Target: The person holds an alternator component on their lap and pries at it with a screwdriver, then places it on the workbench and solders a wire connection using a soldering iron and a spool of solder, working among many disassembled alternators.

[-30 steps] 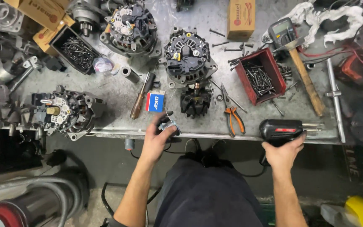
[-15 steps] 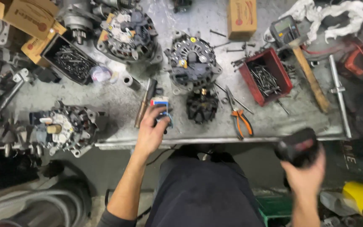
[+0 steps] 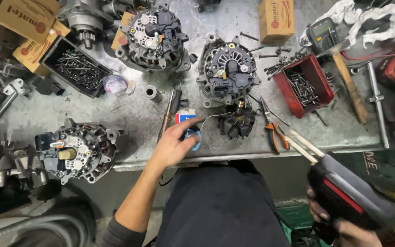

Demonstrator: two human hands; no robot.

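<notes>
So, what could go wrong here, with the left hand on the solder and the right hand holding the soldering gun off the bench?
1. The soldering gun hangs beyond the bench edge in the right hand; its tip could brush the dark trousers.
2. The left hand reaches among crowded parts; it may knock the small box or the orange pliers off.

Left hand [image 3: 175,144] extended forward from body, forearm bare, dark sleeve bunched near elbow, palm down, fingers [image 3: 193,122] spread and loosely curled, index finger stretched furthest. Right hand [image 3: 341,224] low at lower right, drawn back near body, fingers wrapped tight in closed grip, mostly hidden, slightly blurred.
</notes>
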